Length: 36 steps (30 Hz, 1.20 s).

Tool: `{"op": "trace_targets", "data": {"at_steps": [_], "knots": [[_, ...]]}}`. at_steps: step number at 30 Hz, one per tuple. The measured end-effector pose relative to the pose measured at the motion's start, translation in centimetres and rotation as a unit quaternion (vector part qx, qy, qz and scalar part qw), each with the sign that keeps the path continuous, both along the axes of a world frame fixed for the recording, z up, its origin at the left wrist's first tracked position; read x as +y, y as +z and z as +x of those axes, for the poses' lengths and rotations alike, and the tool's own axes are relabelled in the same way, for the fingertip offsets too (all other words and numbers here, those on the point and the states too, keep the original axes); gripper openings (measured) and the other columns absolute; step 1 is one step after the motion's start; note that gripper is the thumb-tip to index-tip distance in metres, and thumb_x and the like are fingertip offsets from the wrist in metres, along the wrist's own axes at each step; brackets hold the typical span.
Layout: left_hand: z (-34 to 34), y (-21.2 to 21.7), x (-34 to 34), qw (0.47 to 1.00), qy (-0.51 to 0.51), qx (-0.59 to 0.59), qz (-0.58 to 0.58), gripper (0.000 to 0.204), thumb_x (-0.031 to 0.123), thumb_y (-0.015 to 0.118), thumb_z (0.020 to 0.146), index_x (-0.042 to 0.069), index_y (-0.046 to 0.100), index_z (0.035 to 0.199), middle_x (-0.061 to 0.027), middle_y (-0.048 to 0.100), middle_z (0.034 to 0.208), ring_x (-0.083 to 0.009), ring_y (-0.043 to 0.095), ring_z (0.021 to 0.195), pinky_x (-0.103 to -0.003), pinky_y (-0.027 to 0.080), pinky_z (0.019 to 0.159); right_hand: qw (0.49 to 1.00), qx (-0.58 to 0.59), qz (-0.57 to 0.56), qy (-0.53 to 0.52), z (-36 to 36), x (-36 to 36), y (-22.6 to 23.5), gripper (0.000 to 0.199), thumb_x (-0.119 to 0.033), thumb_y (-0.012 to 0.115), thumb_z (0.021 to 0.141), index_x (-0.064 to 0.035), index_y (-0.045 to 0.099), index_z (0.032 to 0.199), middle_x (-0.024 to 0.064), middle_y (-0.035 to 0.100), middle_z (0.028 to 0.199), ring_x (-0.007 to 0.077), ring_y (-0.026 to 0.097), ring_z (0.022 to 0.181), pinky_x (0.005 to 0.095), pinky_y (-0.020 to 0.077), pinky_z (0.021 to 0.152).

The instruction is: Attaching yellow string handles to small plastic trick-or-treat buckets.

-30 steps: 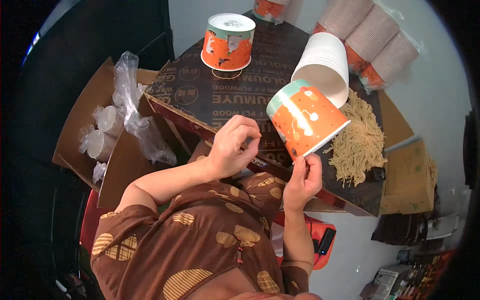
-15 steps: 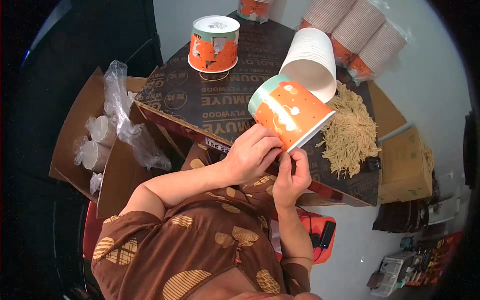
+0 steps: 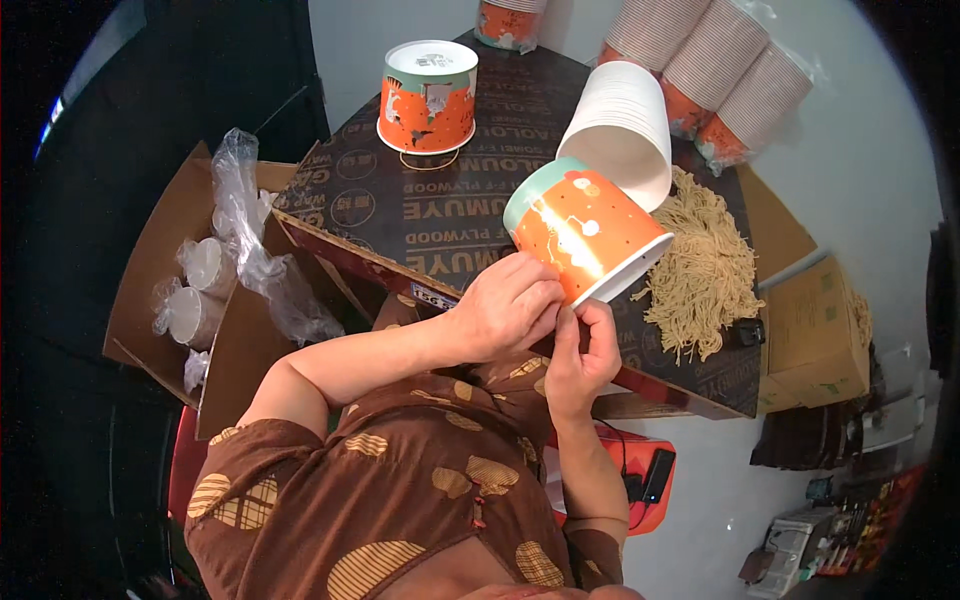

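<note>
An orange paper bucket (image 3: pixel 585 235) with a mint-green band at its base lies tilted over the table's near edge, its white rim toward the lower right. My left hand (image 3: pixel 508 305) is closed on the bucket's wall close to the rim. Thumb and fingers of my right hand (image 3: pixel 583 355) pinch together at the rim's lower edge, against the left fingertips; whatever is between them is hidden. A loose heap of cream cords (image 3: pixel 702 265) lies to the right. Farther left, another orange bucket (image 3: pixel 428 115) stands upside down, a cord handle (image 3: pixel 430 165) looping out under its rim.
A nested stack of white paper buckets (image 3: pixel 625 115) lies just behind the held one. Plastic-wrapped bucket stacks (image 3: pixel 690 60) lean by the wall. An open carton (image 3: pixel 160 260) stands left of the dark plywood table (image 3: pixel 440 195); a closed carton (image 3: pixel 818 335) sits to its right.
The held bucket has shifted slightly right and turned a little. Both hands stay pinched at its rim, nearly in the same place.
</note>
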State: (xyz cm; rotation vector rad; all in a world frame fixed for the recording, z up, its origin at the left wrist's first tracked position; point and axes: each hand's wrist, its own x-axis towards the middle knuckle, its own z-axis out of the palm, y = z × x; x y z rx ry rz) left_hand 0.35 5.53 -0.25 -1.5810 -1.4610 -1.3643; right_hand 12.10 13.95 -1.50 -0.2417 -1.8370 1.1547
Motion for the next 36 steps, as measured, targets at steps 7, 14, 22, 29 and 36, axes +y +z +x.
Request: {"op": "trace_targets", "data": {"at_steps": [7,14,22,29,36], "knots": [[-2.2,1.1,-0.4,0.931,-0.132,-0.333,-0.076,0.005,-0.001,0.063,0.08,0.0,0.058,0.082,-0.0034,0.057,0.079,-0.0095,0.056,0.073,-0.026,0.048,0.066,0.997,0.008,0.05,-0.06,0.0,1.1,0.1,0.003,0.001,0.057,0.093,0.0026,0.056,0.091,0.0015,0.056,0.088,0.0062,0.046,0.073,0.0208,0.0398,0.064],[-12.7,2.3,0.5,0.931,0.165,-0.311,-0.097,0.011,0.008,0.061,0.081,-0.003,0.063,0.082,-0.0101,0.064,0.073,-0.0185,0.062,0.07,-0.032,0.05,0.065,0.992,0.005,0.095,-0.083,0.9,1.4,0.3,0.007,0.003,0.063,0.087,0.0025,0.058,0.091,0.0133,0.062,0.091,0.0243,0.06,0.079,0.0325,0.0493,0.073],[-17.6,-0.2,2.8,0.926,0.263,-0.129,-0.24,0.027,0.019,0.06,0.085,-0.005,0.065,0.074,-0.0258,0.065,0.077,-0.042,0.066,0.075,-0.05,0.053,0.07,0.975,-0.018,0.208,-0.081,0.3,1.6,-0.5,0.021,0.004,0.069,0.078,-0.0007,0.058,0.095,0.0127,0.061,0.092,0.033,0.058,0.082,0.0415,0.048,0.071],[-15.9,1.1,3.1,0.926,0.247,-0.196,-0.207,0.018,0.011,0.054,0.088,-0.005,0.059,0.093,-0.028,0.063,0.091,-0.0428,0.064,0.089,-0.047,0.051,0.079,0.961,-0.055,0.261,-0.078,3.0,3.4,-0.3,0.016,0.001,0.07,0.079,0.0,0.063,0.093,0.0119,0.062,0.09,0.0308,0.059,0.08,0.0406,0.048,0.071],[-11.0,5.4,0.8,0.969,0.115,-0.208,-0.069,0.034,-0.003,0.056,0.085,-0.003,0.051,0.119,-0.016,0.054,0.109,-0.0247,0.059,0.094,-0.036,0.05,0.083,0.923,-0.133,0.234,-0.274,9.4,11.0,-1.0,0.008,0.002,0.065,0.084,-0.0012,0.061,0.091,0.0132,0.062,0.09,0.0328,0.058,0.086,0.0413,0.0471,0.077]]}}
